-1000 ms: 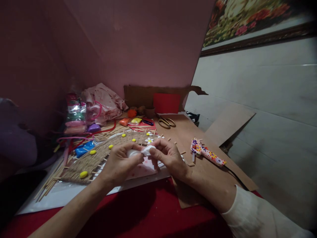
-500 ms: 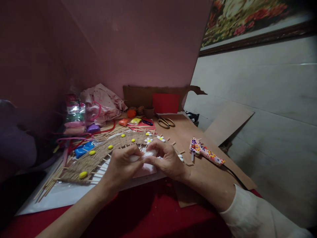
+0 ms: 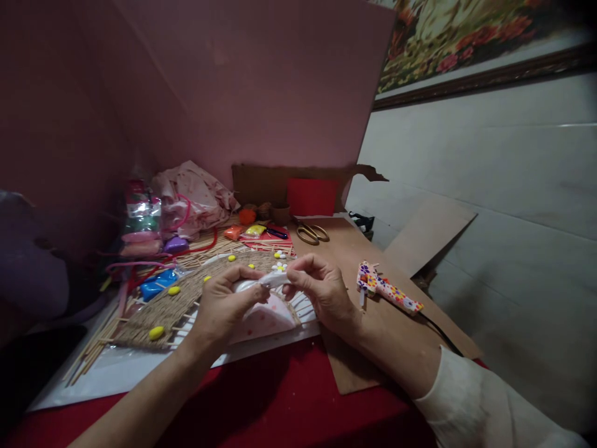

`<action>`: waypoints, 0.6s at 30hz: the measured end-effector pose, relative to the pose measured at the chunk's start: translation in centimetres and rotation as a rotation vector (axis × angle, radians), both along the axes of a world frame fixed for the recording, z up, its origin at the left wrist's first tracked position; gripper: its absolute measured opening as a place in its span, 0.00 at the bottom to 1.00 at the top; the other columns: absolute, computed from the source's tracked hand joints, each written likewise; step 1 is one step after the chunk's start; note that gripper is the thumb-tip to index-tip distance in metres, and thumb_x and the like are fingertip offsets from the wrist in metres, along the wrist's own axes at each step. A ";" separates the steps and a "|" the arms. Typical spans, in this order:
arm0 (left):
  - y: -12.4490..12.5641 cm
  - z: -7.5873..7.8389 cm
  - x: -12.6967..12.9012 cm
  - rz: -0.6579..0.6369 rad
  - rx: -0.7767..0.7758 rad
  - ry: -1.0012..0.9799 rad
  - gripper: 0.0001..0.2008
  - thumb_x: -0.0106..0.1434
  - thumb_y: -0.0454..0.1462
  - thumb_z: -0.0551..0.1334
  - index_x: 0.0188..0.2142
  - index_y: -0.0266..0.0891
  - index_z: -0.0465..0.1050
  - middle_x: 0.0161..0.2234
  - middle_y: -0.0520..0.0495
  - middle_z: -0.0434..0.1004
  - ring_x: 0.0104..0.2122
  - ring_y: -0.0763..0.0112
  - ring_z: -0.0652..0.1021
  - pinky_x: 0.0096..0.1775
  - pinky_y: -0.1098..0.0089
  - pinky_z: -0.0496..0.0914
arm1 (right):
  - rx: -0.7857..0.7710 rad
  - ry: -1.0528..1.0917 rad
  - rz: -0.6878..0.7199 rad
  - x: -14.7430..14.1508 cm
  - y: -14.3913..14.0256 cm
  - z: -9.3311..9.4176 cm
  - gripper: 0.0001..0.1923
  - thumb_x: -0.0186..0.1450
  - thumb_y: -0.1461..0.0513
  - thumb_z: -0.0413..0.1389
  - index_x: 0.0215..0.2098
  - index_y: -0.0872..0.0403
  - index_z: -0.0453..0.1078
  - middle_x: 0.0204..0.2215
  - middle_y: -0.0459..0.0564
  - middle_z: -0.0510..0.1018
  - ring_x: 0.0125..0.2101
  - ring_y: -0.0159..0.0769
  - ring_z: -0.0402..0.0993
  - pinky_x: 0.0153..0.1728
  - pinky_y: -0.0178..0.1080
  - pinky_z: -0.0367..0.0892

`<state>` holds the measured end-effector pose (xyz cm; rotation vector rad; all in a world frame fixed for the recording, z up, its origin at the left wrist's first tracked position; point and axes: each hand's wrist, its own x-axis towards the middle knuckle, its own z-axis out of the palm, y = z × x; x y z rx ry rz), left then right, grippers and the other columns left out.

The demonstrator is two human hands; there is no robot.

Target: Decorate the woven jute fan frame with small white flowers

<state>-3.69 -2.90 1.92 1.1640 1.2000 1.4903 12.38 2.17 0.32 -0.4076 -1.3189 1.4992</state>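
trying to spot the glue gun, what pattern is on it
The glue gun lying on the brown board is white with a bright multicoloured flower print, seen in the head view.

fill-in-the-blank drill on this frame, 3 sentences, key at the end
1. The left hand and right hand pinch one lump of soft ____ clay between them.
2. The flower-patterned glue gun lies on the brown ____ sheet.
3. The gold-handled scissors lie ____ both hands.

Missing words: white; cardboard; beyond

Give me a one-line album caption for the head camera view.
Left hand and right hand stretch white clay above a woven twine arch, flowered glue gun alongside.
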 end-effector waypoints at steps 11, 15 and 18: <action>-0.1 0.5 0.0 0.057 0.091 0.267 0.06 0.49 0.34 0.66 0.30 0.39 0.76 0.26 0.52 0.76 0.24 0.73 0.73 0.26 0.74 0.67 | 0.160 -0.252 -0.120 0.1 -0.2 -0.2 0.16 0.53 0.59 0.65 0.35 0.53 0.65 0.22 0.38 0.71 0.18 0.24 0.69 0.19 0.28 0.66; -0.1 0.3 0.0 0.099 0.260 0.514 0.07 0.52 0.30 0.61 0.31 0.39 0.75 0.29 0.51 0.76 0.28 0.72 0.74 0.31 0.73 0.67 | 0.157 -0.297 -0.086 0.1 -0.2 -0.5 0.14 0.55 0.57 0.63 0.33 0.53 0.64 0.20 0.39 0.72 0.18 0.26 0.71 0.20 0.30 0.68; 0.0 -0.1 -0.1 0.101 0.486 0.695 0.09 0.53 0.27 0.58 0.33 0.38 0.73 0.31 0.49 0.75 0.32 0.71 0.75 0.36 0.72 0.67 | 0.082 -0.283 -0.028 -0.1 -0.2 -0.5 0.16 0.55 0.55 0.62 0.34 0.53 0.62 0.19 0.39 0.71 0.17 0.27 0.70 0.19 0.30 0.68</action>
